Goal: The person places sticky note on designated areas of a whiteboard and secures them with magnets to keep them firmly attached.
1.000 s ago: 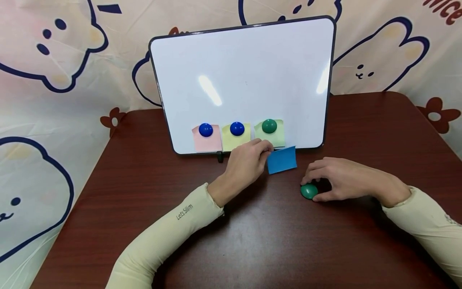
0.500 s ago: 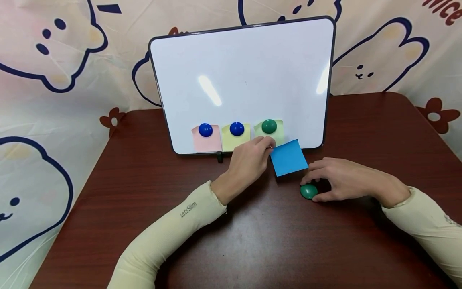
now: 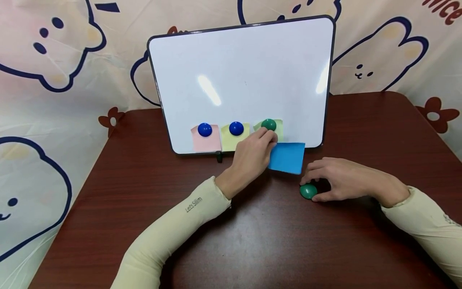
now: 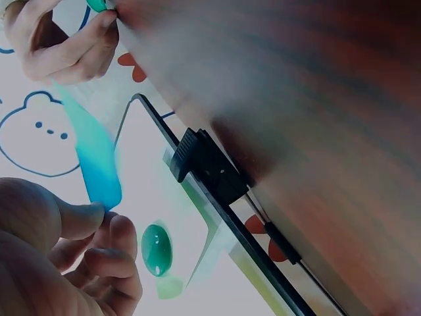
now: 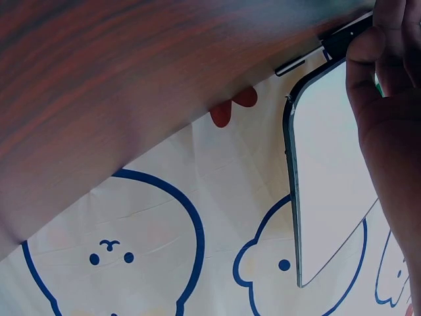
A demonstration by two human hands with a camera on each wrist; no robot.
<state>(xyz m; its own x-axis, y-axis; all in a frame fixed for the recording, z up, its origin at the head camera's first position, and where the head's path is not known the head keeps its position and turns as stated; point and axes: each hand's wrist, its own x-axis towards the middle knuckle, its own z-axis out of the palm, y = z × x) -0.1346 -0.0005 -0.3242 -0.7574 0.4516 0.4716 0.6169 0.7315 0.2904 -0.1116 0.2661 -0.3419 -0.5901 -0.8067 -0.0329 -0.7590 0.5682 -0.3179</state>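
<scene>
My left hand pinches a blue sticky note by its left edge, in front of the whiteboard's lower right part. The left wrist view shows the note between thumb and fingers. On the table to the right, my right hand grips a green round magnet between thumb and fingertips. On the whiteboard, a pink note and a yellow note hang under blue magnets, and a pale green note under a green magnet, partly hidden by my left hand.
The whiteboard stands tilted at the back of the dark wooden table, propped on a stand with a black clip. Behind it hangs a cloth printed with cartoon animals.
My left hand has risen slightly to the right with the blue note, which has swung up and turned to lie more level. The right hand stays put around the green magnet.
</scene>
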